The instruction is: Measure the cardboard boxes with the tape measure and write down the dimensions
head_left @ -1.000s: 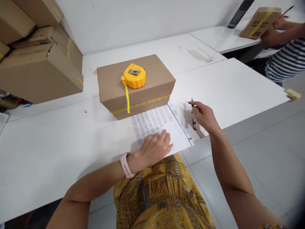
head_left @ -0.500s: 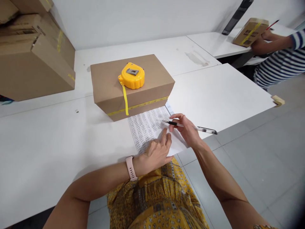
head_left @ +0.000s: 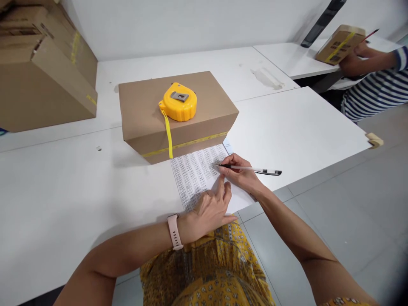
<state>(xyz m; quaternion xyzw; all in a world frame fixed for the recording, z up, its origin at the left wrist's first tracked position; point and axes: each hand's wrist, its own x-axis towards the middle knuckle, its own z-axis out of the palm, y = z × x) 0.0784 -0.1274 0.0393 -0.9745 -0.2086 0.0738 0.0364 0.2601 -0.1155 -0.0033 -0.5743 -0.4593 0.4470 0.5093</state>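
My right hand [head_left: 239,172] pinches a clear-barrelled pen [head_left: 264,171] with a black grip and cap, its tip at a sheet of paper [head_left: 195,169]. Rows of handwriting in columns fill the sheet's left and upper part; the lower right is blank. My left hand [head_left: 210,208] lies on the sheet's lower part, fingers stretched out, index finger pointing toward the pen tip. Just beyond the paper stands a closed cardboard box [head_left: 178,123] with yellow tape along its side. On top of it rests a yellow tape measure [head_left: 180,104], a yellow strap hanging over the front.
Cardboard boxes [head_left: 47,85] are stacked on the left of the white table [head_left: 63,182]. At the far right a person in a striped shirt [head_left: 376,93] sits by a small taped box [head_left: 341,44]. A dark cylinder [head_left: 321,23] leans on the wall.
My right hand has closed more tightly around the pen and lowered it to the paper, its rear end shifting left. My left hand stays on the sheet. The view has shifted slightly.
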